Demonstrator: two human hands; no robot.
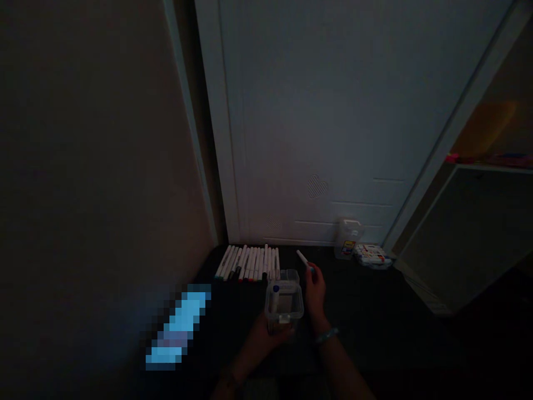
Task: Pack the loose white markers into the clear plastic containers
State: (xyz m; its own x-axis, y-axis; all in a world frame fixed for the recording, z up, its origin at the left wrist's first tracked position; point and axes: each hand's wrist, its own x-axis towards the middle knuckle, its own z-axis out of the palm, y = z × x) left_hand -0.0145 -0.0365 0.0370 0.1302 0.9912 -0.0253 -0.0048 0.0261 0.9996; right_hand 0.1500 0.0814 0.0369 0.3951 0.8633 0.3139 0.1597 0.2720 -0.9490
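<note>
"Since it's so dim, where's the clear container?"

"Gripped low in my left hand, over the dark table, with its mouth open and a blue-ended marker upright inside."

"And your right hand?"

"It pinches a white marker near the container, the far end slanting toward the white panel."

"Anything around them?"

"A row of markers lies side by side to the left; on the right, an upright clear case stands beside a flat pack."
</note>
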